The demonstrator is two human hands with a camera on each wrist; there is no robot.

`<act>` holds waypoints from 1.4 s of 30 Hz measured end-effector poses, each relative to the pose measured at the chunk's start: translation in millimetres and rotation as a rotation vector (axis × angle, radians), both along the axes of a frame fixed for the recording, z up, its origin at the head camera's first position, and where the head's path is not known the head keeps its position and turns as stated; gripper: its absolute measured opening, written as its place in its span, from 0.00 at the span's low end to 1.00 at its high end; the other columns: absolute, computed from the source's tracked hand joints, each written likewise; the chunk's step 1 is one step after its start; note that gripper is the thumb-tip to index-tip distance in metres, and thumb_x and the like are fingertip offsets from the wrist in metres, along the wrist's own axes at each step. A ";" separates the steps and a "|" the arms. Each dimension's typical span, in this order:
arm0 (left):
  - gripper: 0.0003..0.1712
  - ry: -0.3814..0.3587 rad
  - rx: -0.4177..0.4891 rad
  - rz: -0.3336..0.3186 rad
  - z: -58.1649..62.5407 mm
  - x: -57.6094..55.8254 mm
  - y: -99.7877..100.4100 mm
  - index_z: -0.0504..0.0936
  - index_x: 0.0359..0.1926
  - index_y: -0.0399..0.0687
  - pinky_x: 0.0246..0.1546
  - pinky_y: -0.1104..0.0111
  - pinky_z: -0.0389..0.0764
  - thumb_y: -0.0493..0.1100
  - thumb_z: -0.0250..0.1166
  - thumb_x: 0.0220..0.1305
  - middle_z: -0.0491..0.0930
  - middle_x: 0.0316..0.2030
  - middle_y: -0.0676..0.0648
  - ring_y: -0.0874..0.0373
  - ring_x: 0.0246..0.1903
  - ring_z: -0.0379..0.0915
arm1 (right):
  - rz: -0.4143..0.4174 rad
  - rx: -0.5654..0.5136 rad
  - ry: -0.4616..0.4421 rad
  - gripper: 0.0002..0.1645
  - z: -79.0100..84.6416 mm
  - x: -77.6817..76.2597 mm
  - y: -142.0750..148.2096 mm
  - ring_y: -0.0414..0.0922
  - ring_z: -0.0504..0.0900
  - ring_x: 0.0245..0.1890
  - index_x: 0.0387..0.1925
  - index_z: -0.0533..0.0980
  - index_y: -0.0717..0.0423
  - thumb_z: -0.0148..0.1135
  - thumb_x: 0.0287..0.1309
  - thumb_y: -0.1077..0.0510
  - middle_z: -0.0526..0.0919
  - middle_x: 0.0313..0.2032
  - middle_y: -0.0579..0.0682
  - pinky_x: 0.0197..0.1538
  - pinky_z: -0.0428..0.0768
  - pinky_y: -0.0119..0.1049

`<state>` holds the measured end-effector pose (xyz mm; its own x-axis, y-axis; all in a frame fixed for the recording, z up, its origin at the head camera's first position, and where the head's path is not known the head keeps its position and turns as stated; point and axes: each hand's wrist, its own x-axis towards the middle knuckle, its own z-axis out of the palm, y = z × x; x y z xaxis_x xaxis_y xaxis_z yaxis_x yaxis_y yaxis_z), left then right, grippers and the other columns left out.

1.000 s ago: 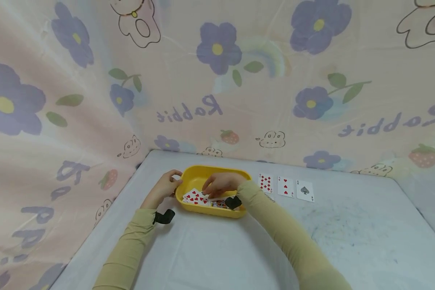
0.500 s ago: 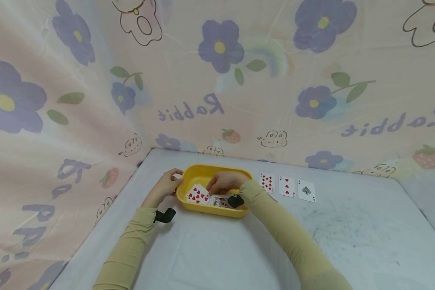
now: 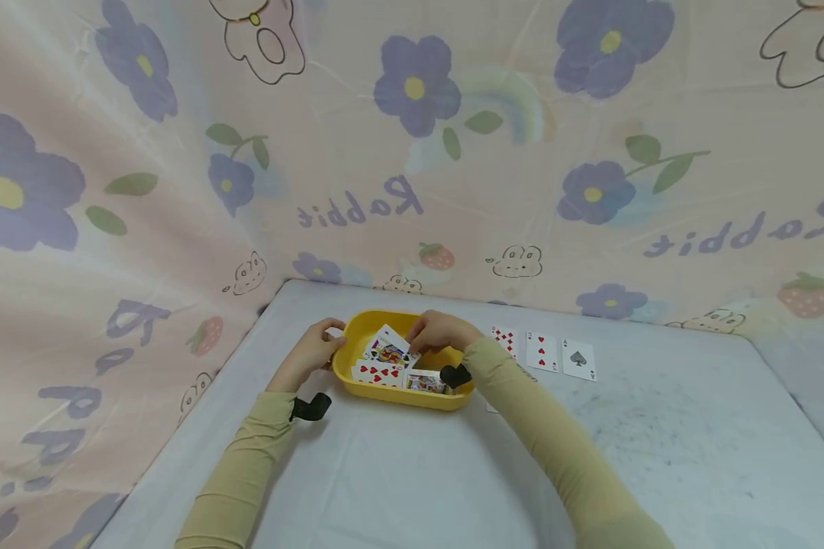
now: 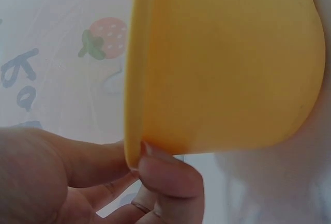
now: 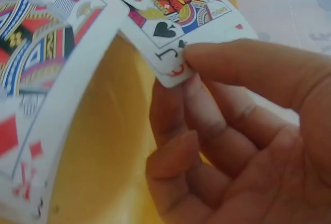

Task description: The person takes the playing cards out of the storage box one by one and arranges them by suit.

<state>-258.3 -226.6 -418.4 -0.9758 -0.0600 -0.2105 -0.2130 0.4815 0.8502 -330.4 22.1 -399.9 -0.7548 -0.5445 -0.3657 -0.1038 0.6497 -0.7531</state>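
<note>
A yellow plastic basin [image 3: 391, 393] holds several loose playing cards. My left hand [image 3: 307, 354] grips its left end; in the left wrist view the thumb and fingers [image 4: 170, 175] pinch the rim. My right hand [image 3: 446, 329], over the basin's back right, pinches a corner of the jack of spades [image 5: 183, 6] between thumb and fingers. A red-marked card edge shows just behind that corner. Inside the basin, a hearts card [image 3: 378, 373] lies at the front left. A diamonds face card [image 5: 26, 53] lies on a small stack at the right, partly hidden by the wrist camera in the head view.
Right of the basin, a ten of diamonds [image 3: 504, 340], a three of hearts [image 3: 542, 353] and an ace of spades [image 3: 578, 359] lie face up in a row on the white-covered table [image 3: 384, 473]. A card's edge [image 3: 491, 408] peeks out beside the right sleeve. Patterned cloth [image 3: 357, 152] stands behind.
My right hand has shifted back and right within the basin. The jack of spades now shows, tilted in its fingers, above the hearts card. My left hand has kept its hold on the rim.
</note>
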 end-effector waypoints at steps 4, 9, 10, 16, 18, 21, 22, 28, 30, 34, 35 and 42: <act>0.18 0.006 0.008 -0.005 0.6 0.7 -0.2 0.68 0.60 0.42 0.23 0.66 0.78 0.38 0.53 0.72 0.74 0.39 0.34 0.49 0.27 0.74 | -0.062 -0.027 0.014 0.08 4.1 0.4 9.0 0.44 0.80 0.29 0.36 0.81 0.61 0.68 0.53 0.63 0.83 0.29 0.51 0.38 0.80 0.37; 0.18 0.006 0.007 -0.005 0.1 0.7 -0.1 0.68 0.60 0.42 0.23 0.66 0.79 0.38 0.54 0.72 0.74 0.38 0.34 0.50 0.26 0.73 | -0.115 -0.050 0.057 0.07 10.1 1.6 21.8 0.46 0.79 0.29 0.37 0.81 0.61 0.67 0.54 0.64 0.83 0.29 0.51 0.40 0.80 0.38; 0.18 0.005 0.007 -0.004 0.1 0.6 -0.1 0.68 0.60 0.42 0.24 0.65 0.79 0.38 0.54 0.72 0.74 0.38 0.34 0.50 0.26 0.73 | -0.124 -0.052 0.071 0.07 11.5 1.7 24.7 0.46 0.79 0.30 0.37 0.81 0.61 0.67 0.54 0.64 0.83 0.29 0.51 0.40 0.80 0.38; 0.18 -0.001 0.012 -0.008 -1.7 1.3 0.1 0.68 0.60 0.42 0.26 0.63 0.80 0.39 0.54 0.72 0.74 0.37 0.36 0.53 0.24 0.71 | -0.176 -0.069 0.162 0.10 19.0 0.4 46.9 0.45 0.78 0.27 0.38 0.80 0.63 0.68 0.53 0.64 0.82 0.27 0.51 0.35 0.80 0.36; 0.18 -0.004 0.011 -0.012 -2.2 1.8 0.2 0.68 0.60 0.42 0.27 0.62 0.80 0.39 0.53 0.72 0.73 0.37 0.36 0.54 0.24 0.71 | -0.189 -0.092 0.176 0.10 22.1 -0.6 56.8 0.44 0.77 0.25 0.38 0.80 0.63 0.69 0.52 0.64 0.81 0.27 0.51 0.33 0.79 0.35; 0.18 -0.005 0.014 -0.018 -2.0 2.2 0.3 0.67 0.60 0.42 0.29 0.60 0.80 0.39 0.53 0.72 0.73 0.38 0.36 0.54 0.24 0.71 | -0.203 -0.127 0.182 0.12 28.2 -0.4 73.8 0.44 0.79 0.26 0.40 0.79 0.64 0.68 0.53 0.64 0.83 0.28 0.52 0.34 0.80 0.37; 0.18 -0.004 0.011 -0.023 -1.9 2.1 0.2 0.67 0.61 0.42 0.29 0.60 0.80 0.39 0.53 0.72 0.73 0.39 0.35 0.54 0.24 0.71 | -0.204 -0.131 0.187 0.13 30.4 0.2 79.9 0.44 0.80 0.27 0.41 0.78 0.64 0.68 0.54 0.64 0.83 0.29 0.52 0.35 0.80 0.38; 0.18 -0.002 -0.001 -0.014 -0.4 0.7 -0.4 0.67 0.61 0.43 0.24 0.66 0.79 0.39 0.53 0.72 0.72 0.40 0.35 0.49 0.28 0.73 | -0.238 -0.192 0.172 0.16 39.5 7.6 114.0 0.48 0.83 0.31 0.46 0.74 0.65 0.65 0.57 0.63 0.84 0.33 0.55 0.38 0.82 0.41; 0.18 -0.003 -0.008 -0.013 0.3 0.4 -0.9 0.67 0.61 0.43 0.23 0.68 0.78 0.39 0.53 0.73 0.72 0.40 0.35 0.48 0.29 0.73 | -0.258 -0.229 0.150 0.16 40.1 10.8 124.3 0.49 0.83 0.32 0.46 0.74 0.66 0.65 0.57 0.64 0.84 0.34 0.58 0.39 0.82 0.41; 0.19 -0.005 -0.008 -0.023 0.7 0.7 -0.9 0.66 0.61 0.42 0.24 0.68 0.78 0.39 0.52 0.73 0.72 0.40 0.34 0.48 0.30 0.74 | -0.278 -0.245 0.123 0.16 37.4 18.4 145.5 0.50 0.84 0.34 0.45 0.73 0.69 0.65 0.58 0.63 0.84 0.36 0.61 0.39 0.82 0.40; 0.19 -0.002 -0.005 -0.025 0.8 0.9 -0.8 0.66 0.61 0.41 0.24 0.68 0.78 0.38 0.52 0.73 0.72 0.40 0.34 0.48 0.29 0.74 | -0.284 -0.244 0.117 0.16 36.4 20.3 150.6 0.50 0.84 0.34 0.45 0.73 0.69 0.64 0.58 0.63 0.84 0.36 0.61 0.39 0.82 0.40; 0.19 0.002 0.013 -0.013 -0.2 1.1 0.2 0.66 0.62 0.41 0.23 0.67 0.78 0.38 0.52 0.73 0.72 0.40 0.34 0.48 0.28 0.74 | -0.304 -0.260 0.103 0.18 30.0 37.8 182.6 0.48 0.84 0.33 0.47 0.71 0.70 0.63 0.61 0.61 0.84 0.35 0.58 0.39 0.82 0.43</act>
<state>-257.2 -226.4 -418.5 -0.9768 -0.0440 -0.2094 -0.2050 0.4730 0.8569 -292.5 204.6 -370.0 -0.9210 -0.3552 -0.1596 -0.0198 0.4522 -0.8917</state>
